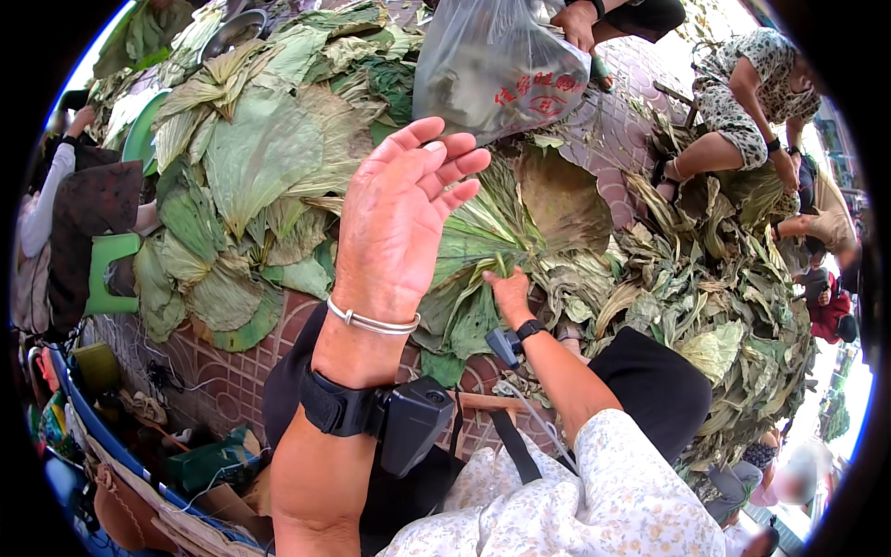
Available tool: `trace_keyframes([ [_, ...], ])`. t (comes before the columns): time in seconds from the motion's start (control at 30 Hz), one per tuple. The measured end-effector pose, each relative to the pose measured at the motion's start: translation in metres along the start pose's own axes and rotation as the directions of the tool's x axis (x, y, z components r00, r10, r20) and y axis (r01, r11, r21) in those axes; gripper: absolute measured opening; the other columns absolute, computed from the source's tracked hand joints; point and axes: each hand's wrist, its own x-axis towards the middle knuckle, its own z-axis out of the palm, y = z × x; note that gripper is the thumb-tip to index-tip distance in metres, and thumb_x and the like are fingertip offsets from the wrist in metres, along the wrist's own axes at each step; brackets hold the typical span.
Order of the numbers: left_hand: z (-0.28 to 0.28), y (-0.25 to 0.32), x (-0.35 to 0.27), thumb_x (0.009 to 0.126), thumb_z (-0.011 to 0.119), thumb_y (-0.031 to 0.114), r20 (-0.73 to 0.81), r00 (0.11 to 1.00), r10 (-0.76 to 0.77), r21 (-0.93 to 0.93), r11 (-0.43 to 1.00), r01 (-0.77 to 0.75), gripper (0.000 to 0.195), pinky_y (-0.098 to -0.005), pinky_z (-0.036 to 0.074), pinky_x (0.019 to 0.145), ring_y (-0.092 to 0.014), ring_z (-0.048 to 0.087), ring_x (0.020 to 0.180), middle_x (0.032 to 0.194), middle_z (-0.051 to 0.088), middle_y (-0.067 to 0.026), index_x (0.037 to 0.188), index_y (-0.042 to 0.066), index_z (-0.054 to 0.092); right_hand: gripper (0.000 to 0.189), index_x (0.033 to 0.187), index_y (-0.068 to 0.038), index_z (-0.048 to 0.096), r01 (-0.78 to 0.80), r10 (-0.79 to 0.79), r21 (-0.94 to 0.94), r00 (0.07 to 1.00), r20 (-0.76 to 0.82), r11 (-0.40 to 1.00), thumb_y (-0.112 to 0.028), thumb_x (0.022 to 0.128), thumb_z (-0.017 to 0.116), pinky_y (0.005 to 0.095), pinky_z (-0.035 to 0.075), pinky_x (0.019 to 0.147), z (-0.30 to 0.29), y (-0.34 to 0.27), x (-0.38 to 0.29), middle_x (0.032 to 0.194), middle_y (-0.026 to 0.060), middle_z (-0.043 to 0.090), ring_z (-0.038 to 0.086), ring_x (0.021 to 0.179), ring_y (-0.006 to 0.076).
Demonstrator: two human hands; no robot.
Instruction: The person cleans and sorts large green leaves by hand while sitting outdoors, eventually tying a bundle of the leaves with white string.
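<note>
My left hand (404, 209) is raised palm up before the camera, fingers slightly curled and apart, with nothing in it; a silver bangle and a black strap with a device are on that arm. Lower and to the right, my right hand (510, 289) grips the gathered stem ends of a bundle of dried leaves (480, 233). A broad brown leaf (564, 198) fans out beyond it. Left of my raised hand lie stacks of large flat green leaves (261, 150). A heap of crumpled dry leaves (724, 334) spreads to the right.
A person's hand (578, 24) is at a clear plastic bag (487, 76) beyond my hands. Another person (752, 97) bends over leaves at the right; one more sits at the far left by a green plastic stool (111, 271). A blue-rimmed container (139, 452) stands at lower left.
</note>
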Motion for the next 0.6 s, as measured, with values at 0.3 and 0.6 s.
trace_keyframes([
  [0.3,-0.001,-0.003,0.001,0.088,0.047,0.010,0.032,0.999,-0.032,0.078,0.997,0.030,0.030,-0.0341,0.046,0.083,-0.027,0.055,0.101,0.109,0.054,-0.0185,0.115,-0.003,0.043,0.055,0.107,0.005,0.051,-0.203,0.185,-0.046,0.949,-0.256,0.978,-0.018,0.064,0.077,0.0353,0.042,0.085,-0.014,-0.011,0.032,0.106,0.0213,0.056,0.055,0.098,0.0324],
  [0.6,-0.002,-0.005,0.001,0.087,0.048,0.009,0.037,0.999,-0.038,0.073,0.997,0.035,0.030,-0.0335,0.046,0.083,-0.026,0.056,0.100,0.108,0.055,-0.0178,0.114,-0.002,0.044,0.061,0.118,0.007,0.045,0.135,-0.181,-0.234,0.965,-0.188,0.963,-0.018,0.069,0.071,0.0379,0.037,0.093,-0.030,-0.028,0.001,0.116,0.0246,0.051,0.048,0.109,0.0365],
])
